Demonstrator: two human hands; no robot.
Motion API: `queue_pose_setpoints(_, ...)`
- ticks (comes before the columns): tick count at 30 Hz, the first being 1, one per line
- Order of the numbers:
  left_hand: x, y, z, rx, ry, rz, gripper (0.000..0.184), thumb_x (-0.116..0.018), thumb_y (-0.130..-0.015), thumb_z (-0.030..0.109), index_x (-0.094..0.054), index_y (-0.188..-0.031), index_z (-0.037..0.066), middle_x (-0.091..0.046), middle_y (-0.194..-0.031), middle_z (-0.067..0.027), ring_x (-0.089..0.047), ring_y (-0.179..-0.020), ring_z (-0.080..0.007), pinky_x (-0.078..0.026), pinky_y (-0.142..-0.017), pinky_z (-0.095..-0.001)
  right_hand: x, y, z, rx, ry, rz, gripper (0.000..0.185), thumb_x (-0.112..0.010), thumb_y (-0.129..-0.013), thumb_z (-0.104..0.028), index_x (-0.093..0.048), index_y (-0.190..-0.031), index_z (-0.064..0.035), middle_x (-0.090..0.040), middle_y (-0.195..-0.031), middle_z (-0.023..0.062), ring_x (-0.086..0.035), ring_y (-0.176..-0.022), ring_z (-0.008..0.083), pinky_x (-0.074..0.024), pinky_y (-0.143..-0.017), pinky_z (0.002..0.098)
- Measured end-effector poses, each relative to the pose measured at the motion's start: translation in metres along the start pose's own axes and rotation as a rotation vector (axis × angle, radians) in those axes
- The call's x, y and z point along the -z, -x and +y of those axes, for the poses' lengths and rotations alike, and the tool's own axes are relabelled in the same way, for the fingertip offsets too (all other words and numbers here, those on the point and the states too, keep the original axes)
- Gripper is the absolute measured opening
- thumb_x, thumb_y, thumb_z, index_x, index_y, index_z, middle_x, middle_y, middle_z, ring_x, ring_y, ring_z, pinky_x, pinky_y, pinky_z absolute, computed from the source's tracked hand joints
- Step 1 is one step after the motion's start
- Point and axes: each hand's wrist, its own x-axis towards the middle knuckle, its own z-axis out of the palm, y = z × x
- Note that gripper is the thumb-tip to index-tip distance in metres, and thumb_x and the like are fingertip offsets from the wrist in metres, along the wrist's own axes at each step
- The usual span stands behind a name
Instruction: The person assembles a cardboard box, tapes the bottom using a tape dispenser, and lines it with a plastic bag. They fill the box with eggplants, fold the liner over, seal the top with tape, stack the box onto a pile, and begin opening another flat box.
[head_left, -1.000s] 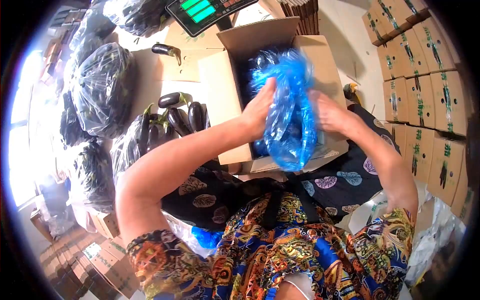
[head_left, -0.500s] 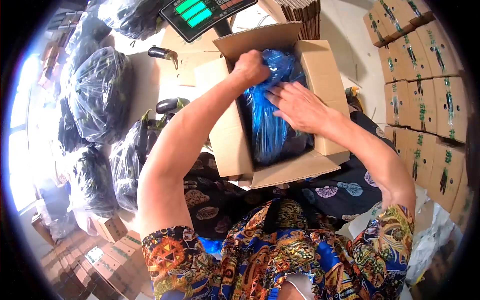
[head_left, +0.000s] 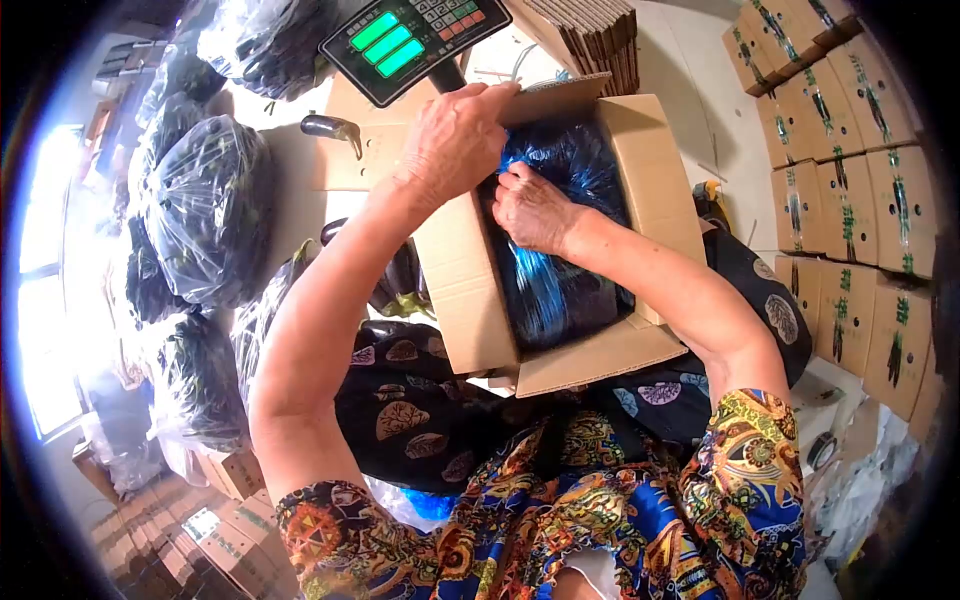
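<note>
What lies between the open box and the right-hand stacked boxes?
The head view shows a yellow-and-black object, pale floor and, lower down, dark patterned cloth.

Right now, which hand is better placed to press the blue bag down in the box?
Right, I'd say. The right hand is curled against the blue bag inside the box; the left hand is at the box's far left corner.
</note>
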Motion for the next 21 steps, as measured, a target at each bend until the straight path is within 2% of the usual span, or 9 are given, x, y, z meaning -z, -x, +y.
queue_pose_setpoints(5,-0.028,0.025,-0.012,-0.180,0.096,-0.157,0.036,-0.054,-0.079,0.006,-0.067,-0.112,0.012,-0.068,-0.109,-0.0122,-0.066,-0.096,-0.0317,-0.054,-0.083,-0.0400,-0.001,0.001,-0.006,-0.016,0.011,0.067,0.020,-0.053,-0.079,-0.013,-0.072,-0.079,-0.0065,-0.068,-0.090,0.0114,-0.062,-0.087,0.0264,-0.0405,-0.091,0.0417)
queue_pose_setpoints(7,-0.038,0.052,0.010,-0.080,0.083,-0.161,0.037,-0.057,-0.079,0.003,-0.065,-0.115,0.008,-0.061,-0.125,-0.0134,-0.059,-0.115,-0.0313,-0.050,-0.095,-0.0391,-0.027,0.000,-0.015,-0.084,-0.232,0.203,0.026,-0.050,-0.084,-0.013,-0.069,-0.101,-0.0040,-0.066,-0.102,0.0120,-0.054,-0.112,0.0298,-0.0415,-0.091,0.0427)
queue_pose_setpoints(9,-0.049,0.060,0.006,-0.089,0.054,-0.112,0.038,-0.058,-0.078,0.003,-0.064,-0.115,0.007,-0.059,-0.127,-0.0140,-0.056,-0.119,-0.0321,-0.048,-0.098,-0.0394,0.031,0.021,-0.035,-0.075,-0.009,-0.255,0.026,-0.055,-0.083,-0.012,-0.067,-0.104,-0.0034,-0.064,-0.110,0.0131,-0.048,-0.121,0.0325,-0.0413,-0.090,0.0425)
queue_pose_setpoints(13,-0.047,0.061,0.011,-0.106,-0.059,-0.219,0.039,-0.059,-0.078,0.005,-0.061,-0.117,0.002,-0.054,-0.135,-0.0156,-0.050,-0.126,-0.0310,-0.042,-0.105,-0.0402,0.128,0.074,-0.034,0.016,-0.417,-0.083,0.043,-0.069,-0.082,-0.030,-0.062,-0.110,0.0013,-0.056,-0.125,0.0170,-0.048,-0.120,0.0351,-0.0411,-0.091,0.0439)
queue_pose_setpoints(15,-0.054,0.065,0.009,-0.156,-0.107,-0.187,0.039,-0.058,-0.080,0.006,-0.059,-0.119,0.001,-0.051,-0.137,-0.0171,-0.047,-0.129,-0.0310,-0.041,-0.106,-0.0407,0.159,0.110,-0.021,0.098,-0.636,-0.254,0.052,-0.071,-0.081,-0.039,-0.061,-0.113,0.0010,-0.058,-0.123,0.0202,-0.053,-0.115,0.0352,-0.0445,-0.090,0.0458)
queue_pose_setpoints(17,-0.046,0.065,0.008,-0.144,-0.099,-0.307,0.056,-0.057,-0.090,0.040,-0.053,-0.128,-0.001,-0.043,-0.143,-0.0218,-0.039,-0.135,-0.0358,-0.036,-0.111,-0.0430,0.182,0.119,-0.032,0.016,-0.826,-0.653,0.052,-0.071,-0.081,-0.040,-0.062,-0.113,-0.0004,-0.063,-0.113,0.0221,-0.059,-0.105,0.0362,-0.0479,-0.088,0.0462)
queue_pose_setpoints(19,-0.046,0.064,0.013,-0.105,-0.033,-0.351,0.078,-0.054,-0.089,0.062,-0.047,-0.135,-0.001,-0.038,-0.146,-0.0244,-0.033,-0.138,-0.0395,-0.033,-0.113,-0.0454,0.169,0.127,-0.037,-0.146,-0.794,-0.584,0.039,-0.069,-0.083,-0.037,-0.065,-0.099,-0.0016,-0.066,-0.091,0.0222,-0.064,-0.090,0.0371,-0.0509,-0.078,0.0459)
queue_pose_setpoints(20,-0.045,0.061,0.017,-0.037,0.007,-0.465,0.115,-0.049,-0.069,0.086,-0.036,-0.143,-0.001,-0.028,-0.151,-0.0264,-0.024,-0.141,-0.0436,-0.028,-0.115,-0.0494,0.163,0.122,-0.031,-0.235,-0.805,-0.585,0.035,-0.068,-0.084,-0.035,-0.065,-0.094,-0.0015,-0.066,-0.087,0.0220,-0.065,-0.088,0.0373,-0.0509,-0.076,0.0462)
queue_pose_setpoints(21,-0.045,0.060,0.021,-0.021,0.008,-0.497,0.119,-0.052,-0.066,0.087,-0.034,-0.144,-0.001,-0.026,-0.152,-0.0268,-0.021,-0.142,-0.0440,-0.027,-0.115,-0.0506,0.157,0.117,-0.025,-0.325,-0.817,-0.583,0.031,-0.068,-0.084,-0.032,-0.065,-0.090,-0.0014,-0.065,-0.084,0.0218,-0.065,-0.086,0.0375,-0.0509,-0.074,0.0466)
